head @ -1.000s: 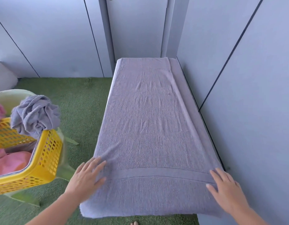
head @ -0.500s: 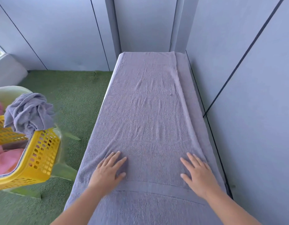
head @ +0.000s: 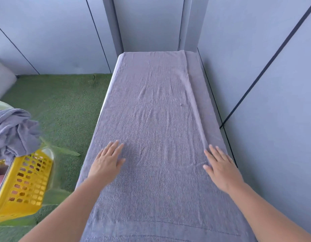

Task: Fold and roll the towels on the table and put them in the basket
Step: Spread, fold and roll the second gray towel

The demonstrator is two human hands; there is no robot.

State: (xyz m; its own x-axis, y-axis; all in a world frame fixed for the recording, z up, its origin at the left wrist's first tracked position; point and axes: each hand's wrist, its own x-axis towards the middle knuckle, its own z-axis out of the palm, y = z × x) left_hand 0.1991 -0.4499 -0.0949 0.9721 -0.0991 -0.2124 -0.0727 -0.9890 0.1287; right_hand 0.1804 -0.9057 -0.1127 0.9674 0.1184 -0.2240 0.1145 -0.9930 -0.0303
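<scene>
A long grey towel (head: 156, 119) lies spread flat along the narrow table, folded lengthwise so its top layer ends in a ridge near the right side. My left hand (head: 107, 161) presses flat on the towel near its left edge, fingers straight. My right hand (head: 219, 165) lies flat on the fold ridge at the right, fingers straight. A yellow perforated basket (head: 24, 186) stands at the lower left, with a crumpled grey towel (head: 13, 131) draped over its rim and pink cloth inside.
Grey wall panels (head: 266, 84) run close along the table's right side and far end. Green artificial grass (head: 60, 110) covers the floor to the left. A pale green chair leg (head: 64, 151) shows behind the basket.
Both hands have slid forward along the towel, away from its near end, staying flat. The camera has moved forward with them, and the basket has shifted toward the left edge of the view.
</scene>
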